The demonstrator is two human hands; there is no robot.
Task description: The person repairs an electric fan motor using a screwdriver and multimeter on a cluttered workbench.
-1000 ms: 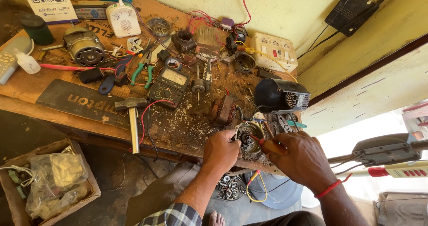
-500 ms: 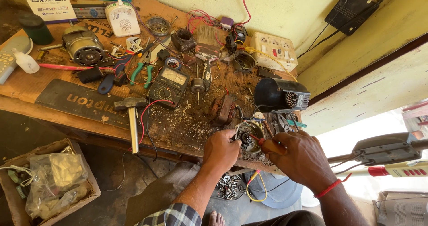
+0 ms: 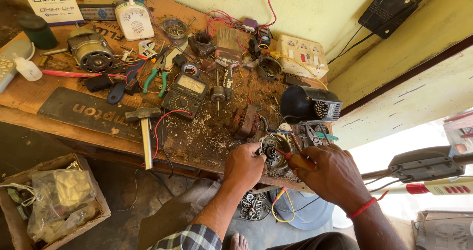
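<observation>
Closest to the person, at the near edge of the wooden surface (image 3: pixel 59 100), both hands work on a small round motor part (image 3: pixel 274 151). The left hand (image 3: pixel 245 165) has its grip curled snugly around the part's left side, fingers closed against the metal and steadying it. The right hand (image 3: pixel 331 173) has its grip closed around a red-handled screwdriver (image 3: pixel 287 156), whose tip meets the middle of the motor part. A red thread band (image 3: pixel 363 208) circles the right wrist.

Just behind the hands lie a copper-wound coil (image 3: pixel 244 122) and a black fan housing (image 3: pixel 308 104) on its side, with scattered debris and wires around them. To the left, a hammer (image 3: pixel 145 132) hangs partly over the surface edge, and a dark analog multimeter (image 3: pixel 186 93) sits beside green-handled pliers (image 3: pixel 158 77).

Farther back stand a grey electric motor (image 3: pixel 91 53), a paintbrush (image 3: pixel 228 45) and a white socket board (image 3: pixel 303 55) against the yellow wall. Down on the floor to the left sits a cardboard box (image 3: pixel 91 200) stuffed with plastic bags.
</observation>
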